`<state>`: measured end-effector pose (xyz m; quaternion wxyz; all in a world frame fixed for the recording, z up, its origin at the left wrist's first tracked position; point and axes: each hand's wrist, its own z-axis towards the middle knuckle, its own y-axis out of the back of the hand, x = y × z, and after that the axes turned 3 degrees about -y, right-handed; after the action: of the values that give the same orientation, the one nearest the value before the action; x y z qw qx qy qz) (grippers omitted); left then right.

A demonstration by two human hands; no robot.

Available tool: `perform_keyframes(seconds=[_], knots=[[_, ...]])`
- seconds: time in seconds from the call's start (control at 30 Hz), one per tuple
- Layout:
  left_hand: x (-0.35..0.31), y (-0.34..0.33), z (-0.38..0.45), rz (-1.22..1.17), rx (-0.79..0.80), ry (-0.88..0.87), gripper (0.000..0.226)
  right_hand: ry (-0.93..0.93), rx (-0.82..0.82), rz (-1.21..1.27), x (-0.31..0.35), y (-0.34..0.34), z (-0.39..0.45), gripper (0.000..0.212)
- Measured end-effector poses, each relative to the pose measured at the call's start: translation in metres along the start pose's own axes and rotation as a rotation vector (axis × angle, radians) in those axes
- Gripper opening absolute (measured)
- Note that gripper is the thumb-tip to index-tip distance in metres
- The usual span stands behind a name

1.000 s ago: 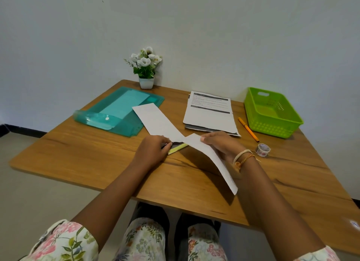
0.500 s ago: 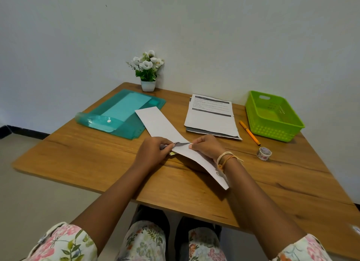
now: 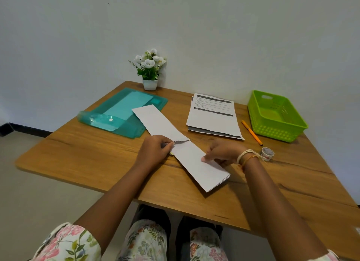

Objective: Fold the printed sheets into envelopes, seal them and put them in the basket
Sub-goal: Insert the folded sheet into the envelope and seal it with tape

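The left hand (image 3: 155,150) pinches the long folded sheet (image 3: 181,149) at its middle, thumb and fingertips closed on the edge of the paper where a small crease lifts. A sliver of something yellow-green (image 3: 172,153) peeks out just under that hand; most of it is hidden, so what it is cannot be told. The right hand (image 3: 224,152) lies on the near half of the sheet, thumb pressing the paper flat, fingers curled around its far edge. The far half of the sheet runs past the left hand onto the corner of a teal folder (image 3: 124,112). Beyond the right hand lies a stack of printed sheets (image 3: 212,118); its print is too small to read. To the right of that hand are an orange pen (image 3: 251,132), a small roll of tape (image 3: 267,154) beside the wrist, and further off the green basket (image 3: 276,128). A potted plant (image 3: 149,70) stands at the wall. The table (image 3: 87,153) runs out of view at the right.
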<state>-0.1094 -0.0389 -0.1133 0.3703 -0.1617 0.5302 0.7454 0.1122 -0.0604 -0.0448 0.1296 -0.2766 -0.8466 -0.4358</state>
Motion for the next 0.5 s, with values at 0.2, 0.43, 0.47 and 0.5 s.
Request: perform_keyframes(seconds=[0.2, 0.43, 0.47, 0.5], knots=[[0.001, 0.000, 0.000, -0.093, -0.002, 0.006, 0.021, 0.053, -0.367, 0.511, 0.009, -0.019, 0.012, 0.014], [0.004, 0.001, 0.002, -0.133, 0.050, 0.025, 0.018, 0.099, -0.538, 0.694, 0.027, -0.051, 0.036, 0.014], [0.004, 0.001, 0.002, -0.128, 0.041, 0.029, 0.018, 0.110, -0.487, 0.698, 0.027, -0.050, 0.036, 0.011], [0.005, 0.001, 0.002, -0.125, 0.026, 0.037, 0.019, 0.118, -0.407, 0.694, 0.027, -0.047, 0.034, 0.008]])
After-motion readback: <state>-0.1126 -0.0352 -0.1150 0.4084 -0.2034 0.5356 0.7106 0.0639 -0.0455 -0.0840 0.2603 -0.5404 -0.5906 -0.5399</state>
